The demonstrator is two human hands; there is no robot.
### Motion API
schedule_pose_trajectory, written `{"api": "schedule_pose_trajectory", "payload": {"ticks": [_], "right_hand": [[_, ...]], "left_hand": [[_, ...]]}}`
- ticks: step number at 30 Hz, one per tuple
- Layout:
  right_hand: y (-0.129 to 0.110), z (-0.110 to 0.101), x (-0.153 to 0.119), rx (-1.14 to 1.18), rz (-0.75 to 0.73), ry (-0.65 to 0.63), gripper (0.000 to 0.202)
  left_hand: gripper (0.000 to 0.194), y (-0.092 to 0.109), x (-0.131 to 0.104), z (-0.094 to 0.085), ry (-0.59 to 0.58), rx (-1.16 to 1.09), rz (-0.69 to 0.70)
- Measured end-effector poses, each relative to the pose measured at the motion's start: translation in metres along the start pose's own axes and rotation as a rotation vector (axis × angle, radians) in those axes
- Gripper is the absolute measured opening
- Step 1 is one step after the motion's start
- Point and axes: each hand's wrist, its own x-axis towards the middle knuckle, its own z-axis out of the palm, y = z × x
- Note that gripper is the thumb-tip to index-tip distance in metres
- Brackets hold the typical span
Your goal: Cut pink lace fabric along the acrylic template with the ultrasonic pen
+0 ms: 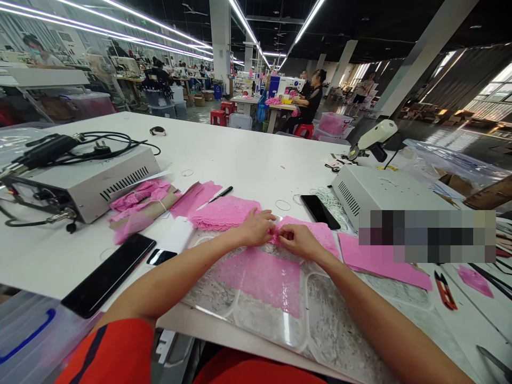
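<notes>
My left hand point(259, 226) lies at the right edge of a stack of pink lace pieces point(224, 214), its fingers bent and closed on pink lace fabric. Close beside it, my right hand point(298, 240) pinches the same fabric between thumb and fingers, at the left edge of another pink lace pile point(323, 234). The exact grip of the left fingertips is partly hidden. Below both hands, a flat pink lace panel point(276, 277) lies on a clear plastic lid point(280, 333) with moulded ridges.
On the left are a grey machine box point(92, 181), a bundled pink cloth point(144, 200), a pen point(221, 194) and a large black phone point(110, 274). Rightward lie another phone point(320, 211), a second grey box point(384, 192), pink sheets point(384, 261) and orange thread snips point(446, 290). People sit at sewing machines beyond.
</notes>
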Motion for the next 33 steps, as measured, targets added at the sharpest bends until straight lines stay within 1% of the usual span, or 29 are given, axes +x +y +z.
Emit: {"api": "schedule_pose_trajectory", "payload": {"ticks": [4,7,10,14,16,19,22,24,26,29,31,33], "right_hand": [[-0.002,0.000,0.002,0.034,0.019,0.037,0.016],[-0.007,-0.005,0.001,0.085,0.024,0.056,0.016],[-0.011,-0.016,0.000,0.148,0.027,0.109,0.015],[-0.010,-0.037,-0.004,0.232,0.065,0.233,0.016],[-0.009,-0.047,-0.007,0.254,0.082,0.314,0.015],[-0.009,-0.057,-0.014,0.270,0.091,0.420,0.012],[-0.009,-0.060,-0.020,0.284,0.097,0.490,0.010],[-0.010,-0.061,-0.022,0.297,0.105,0.520,0.008],[-0.010,-0.063,-0.024,0.318,0.114,0.540,0.007],[-0.010,-0.070,-0.028,0.374,0.122,0.559,0.006],[-0.009,-0.076,-0.033,0.418,0.123,0.576,0.008],[-0.007,-0.080,-0.037,0.457,0.123,0.598,0.009]], "left_hand": [[0.011,0.000,0.000,0.001,0.011,-0.001,0.002],[0.010,0.001,0.000,0.002,0.024,-0.003,-0.005],[0.008,-0.001,0.000,0.002,0.043,0.000,-0.015],[0.006,0.001,0.001,0.000,0.079,0.013,-0.021],[0.010,0.010,0.005,-0.001,0.110,0.019,-0.018],[0.021,0.038,0.013,0.000,0.153,0.029,-0.005],[0.028,0.070,0.025,0.005,0.190,0.059,-0.018],[0.028,0.082,0.034,0.010,0.219,0.090,-0.075],[0.027,0.082,0.042,0.014,0.239,0.121,-0.154],[0.027,0.069,0.047,0.017,0.245,0.152,-0.248],[0.023,0.062,0.044,0.015,0.259,0.158,-0.281],[0.019,0.063,0.038,0.012,0.294,0.153,-0.286]]}}
